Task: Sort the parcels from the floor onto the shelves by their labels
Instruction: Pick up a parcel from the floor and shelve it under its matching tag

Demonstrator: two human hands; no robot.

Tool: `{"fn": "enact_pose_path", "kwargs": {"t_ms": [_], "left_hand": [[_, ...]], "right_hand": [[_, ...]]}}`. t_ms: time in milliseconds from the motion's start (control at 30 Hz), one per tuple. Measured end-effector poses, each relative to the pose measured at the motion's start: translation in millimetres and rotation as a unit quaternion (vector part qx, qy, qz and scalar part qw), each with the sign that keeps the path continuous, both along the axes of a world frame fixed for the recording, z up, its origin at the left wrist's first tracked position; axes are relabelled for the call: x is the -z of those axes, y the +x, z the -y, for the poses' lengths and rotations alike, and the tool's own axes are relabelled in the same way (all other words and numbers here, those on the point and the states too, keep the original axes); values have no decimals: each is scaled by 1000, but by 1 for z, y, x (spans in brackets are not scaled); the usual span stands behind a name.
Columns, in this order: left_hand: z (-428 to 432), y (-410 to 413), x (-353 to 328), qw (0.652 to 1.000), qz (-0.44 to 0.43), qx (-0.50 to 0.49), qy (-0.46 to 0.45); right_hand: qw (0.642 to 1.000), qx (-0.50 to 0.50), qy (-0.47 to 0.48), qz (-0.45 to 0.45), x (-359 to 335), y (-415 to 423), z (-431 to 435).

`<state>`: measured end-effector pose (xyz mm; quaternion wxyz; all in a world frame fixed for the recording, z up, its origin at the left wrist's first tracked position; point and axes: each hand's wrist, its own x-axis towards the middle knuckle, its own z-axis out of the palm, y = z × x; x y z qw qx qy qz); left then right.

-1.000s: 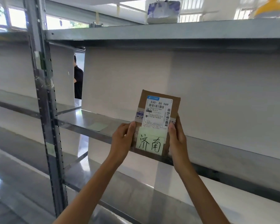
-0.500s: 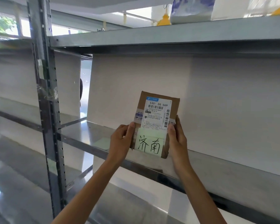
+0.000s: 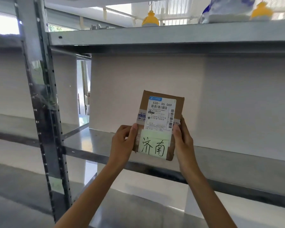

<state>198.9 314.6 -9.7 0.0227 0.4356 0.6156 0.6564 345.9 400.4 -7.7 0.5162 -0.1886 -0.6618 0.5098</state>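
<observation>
A small brown cardboard parcel (image 3: 161,111) is held upright in front of the middle metal shelf (image 3: 92,145). It carries a white shipping label and a pale green note with handwritten black characters. My left hand (image 3: 122,143) grips its lower left edge, thumb on the front. My right hand (image 3: 183,142) grips its lower right edge. The parcel's bottom edge hangs level with the shelf's front lip, and whether it touches the shelf is unclear.
A grey steel upright (image 3: 44,102) stands at the left. The top shelf (image 3: 155,37) carries a blue-white bag (image 3: 225,10). Two yellow objects (image 3: 150,19) hang behind it. A white back panel (image 3: 220,96) closes the bay. A lower shelf (image 3: 130,214) lies beneath.
The view has tilted up and shifted left, so the top shelf and the yellow objects show more. The parcel stays held in both hands in front of the middle shelf.
</observation>
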Motion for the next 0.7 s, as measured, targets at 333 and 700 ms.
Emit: {"fn": "enact_pose_path", "kwargs": {"t_ms": [333,700], "left_hand": [[73,-42,14,999,34,39,-12],[143,-58,40,997,31,70,-14]], "right_hand": [[1000,24,-13,3,10,-38,76],[1000,-3,2,-4,27,-54,135]]}}
